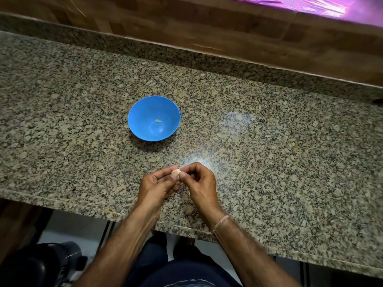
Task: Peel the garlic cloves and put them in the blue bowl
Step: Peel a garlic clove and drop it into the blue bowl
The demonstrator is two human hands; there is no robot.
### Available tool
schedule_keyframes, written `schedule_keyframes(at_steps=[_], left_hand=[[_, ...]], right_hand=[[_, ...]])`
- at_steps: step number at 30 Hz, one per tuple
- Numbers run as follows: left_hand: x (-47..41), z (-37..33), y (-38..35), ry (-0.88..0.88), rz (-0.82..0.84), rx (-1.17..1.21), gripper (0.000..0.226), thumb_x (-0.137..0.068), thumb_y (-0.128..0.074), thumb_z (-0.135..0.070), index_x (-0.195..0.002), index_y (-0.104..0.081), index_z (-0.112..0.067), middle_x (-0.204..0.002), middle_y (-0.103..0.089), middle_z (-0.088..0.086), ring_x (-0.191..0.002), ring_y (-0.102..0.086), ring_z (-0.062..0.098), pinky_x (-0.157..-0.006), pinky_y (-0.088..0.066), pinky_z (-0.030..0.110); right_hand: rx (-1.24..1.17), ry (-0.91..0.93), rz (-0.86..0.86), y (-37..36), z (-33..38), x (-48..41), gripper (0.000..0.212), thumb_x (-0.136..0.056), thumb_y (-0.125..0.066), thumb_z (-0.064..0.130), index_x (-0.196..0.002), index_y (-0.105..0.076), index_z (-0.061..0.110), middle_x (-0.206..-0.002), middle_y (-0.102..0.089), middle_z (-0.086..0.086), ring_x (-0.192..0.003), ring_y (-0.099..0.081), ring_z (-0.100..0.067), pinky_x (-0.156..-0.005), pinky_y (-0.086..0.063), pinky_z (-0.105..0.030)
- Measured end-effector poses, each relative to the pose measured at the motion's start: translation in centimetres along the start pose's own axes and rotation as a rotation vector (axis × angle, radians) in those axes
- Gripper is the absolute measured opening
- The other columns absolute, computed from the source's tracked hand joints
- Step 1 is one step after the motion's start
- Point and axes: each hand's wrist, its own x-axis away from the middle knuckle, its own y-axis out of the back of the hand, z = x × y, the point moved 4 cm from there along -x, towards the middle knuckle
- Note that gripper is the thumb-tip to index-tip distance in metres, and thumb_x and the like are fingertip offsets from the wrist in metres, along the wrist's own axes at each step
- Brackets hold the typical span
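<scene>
Garlic clove [175,172], small, pale, lower centre: left hand [156,184] and right hand [200,181] grips both pinch it; likely light, slippery; hold ends.

We are at a kitchen counter, probably in a home.

A long speckled granite countertop [269,162] runs left to right with a rounded near edge. A low granite upstand [186,56] rises along its far side, with wood-grain panelling [186,23] beyond. On the stone sits a small blue bowl [143,117] holding a pale garlic piece [158,120]. Near the front edge our left hand [159,183] and right hand [199,181] pinch a garlic clove [175,172]. Pale floor [78,226] shows beneath.
</scene>
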Motion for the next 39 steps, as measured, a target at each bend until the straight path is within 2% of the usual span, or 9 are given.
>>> schedule_keyframes(at_steps=[5,12,14,18,22,26,29,32,39], left_hand=[[-0.2,0.3,0.3,0.024,-0.024,0.026,0.031,-0.091,-0.073,-0.004,-0.122,-0.072,-0.005,-0.108,-0.079,0.014,-0.099,-0.077,0.024,-0.077,-0.062,0.024],[-0.3,0.5,0.3,0.000,-0.037,-0.015,0.031,-0.090,-0.077,-0.008,-0.120,-0.072,-0.007,-0.104,-0.080,0.013,-0.094,-0.077,0.022,-0.079,-0.062,0.026],[-0.5,0.1,0.8,-0.082,-0.109,-0.180,0.031,-0.090,-0.079,-0.012,-0.121,-0.073,-0.011,-0.102,-0.080,0.008,-0.092,-0.075,0.018,-0.080,-0.062,0.027],[-2.0,-1.4,1.5,-0.384,-0.237,-0.780,0.032,-0.091,-0.079,-0.020,-0.122,-0.072,-0.023,-0.105,-0.075,-0.005,-0.089,-0.071,0.008,-0.069,-0.057,0.019],[-3.7,-1.2,1.3,-0.531,-0.202,-1.008,0.040,-0.091,-0.079,-0.016,-0.130,-0.068,-0.017,-0.119,-0.068,0.000,-0.098,-0.066,0.013,-0.082,-0.060,0.030],[-3.0,0.0,1.9,-0.608,-0.205,-1.064,0.057,-0.087,-0.082,-0.012,-0.138,-0.058,-0.016,-0.133,-0.051,0.004,-0.109,-0.057,0.015,-0.080,-0.050,0.020],[-1.7,1.5,3.1,-0.606,-0.273,-1.081,0.057,-0.088,-0.081,-0.018,-0.132,-0.046,-0.023,-0.132,-0.040,0.003,-0.106,-0.055,0.017,-0.072,-0.058,0.031],[-0.8,3.1,4.2,-0.564,-0.237,-1.099,0.047,-0.089,-0.078,-0.023,-0.119,-0.042,-0.026,-0.120,-0.041,-0.003,-0.093,-0.056,0.015,-0.067,-0.056,0.031],[-1.2,2.5,4.6,-0.527,-0.105,-1.169,0.028,-0.091,-0.077,-0.032,-0.108,-0.055,-0.028,-0.109,-0.052,-0.009,-0.095,-0.054,0.015,-0.070,-0.048,0.032]], right_hand=[[0.151,0.079,-0.023,-0.6,-0.1,-0.3,0.004,-0.094,-0.072,0.008,-0.094,-0.069,0.011,-0.089,-0.072,0.002,-0.082,-0.065,-0.001,-0.074,-0.053,-0.017],[0.190,0.012,-0.090,-0.4,-1.4,-0.7,0.008,-0.102,-0.064,0.015,-0.099,-0.072,0.015,-0.096,-0.075,0.004,-0.090,-0.070,-0.006,-0.078,-0.055,-0.017],[0.139,-0.036,-0.087,0.2,-1.8,-1.0,0.010,-0.106,-0.059,0.016,-0.101,-0.067,0.014,-0.098,-0.075,0.000,-0.087,-0.071,-0.011,-0.076,-0.057,-0.020],[0.117,-0.098,-0.033,1.9,-2.4,-0.9,0.011,-0.105,-0.063,0.022,-0.101,-0.067,0.013,-0.093,-0.072,-0.005,-0.080,-0.069,-0.014,-0.073,-0.060,-0.027],[0.129,-0.171,0.020,2.5,-3.0,-0.2,0.004,-0.098,-0.073,0.016,-0.098,-0.076,0.014,-0.094,-0.077,-0.010,-0.084,-0.074,-0.022,-0.077,-0.064,-0.035],[0.159,-0.219,-0.001,2.4,-3.6,0.5,0.010,-0.092,-0.078,0.009,-0.101,-0.078,0.014,-0.094,-0.079,-0.006,-0.085,-0.077,-0.017,-0.077,-0.065,-0.032],[0.275,-0.220,-0.064,2.3,-3.7,0.9,0.009,-0.088,-0.082,0.008,-0.093,-0.077,0.012,-0.089,-0.079,-0.001,-0.079,-0.076,-0.007,-0.070,-0.060,-0.019],[0.468,-0.187,-0.088,1.7,-3.6,1.0,0.007,-0.088,-0.083,0.013,-0.087,-0.076,0.015,-0.084,-0.076,0.009,-0.071,-0.069,0.009,-0.063,-0.052,-0.006],[0.846,-0.221,-0.065,-0.1,-2.6,-0.3,0.009,-0.088,-0.082,0.016,-0.085,-0.074,0.017,-0.085,-0.074,0.005,-0.079,-0.070,-0.009,-0.072,-0.056,-0.023]])
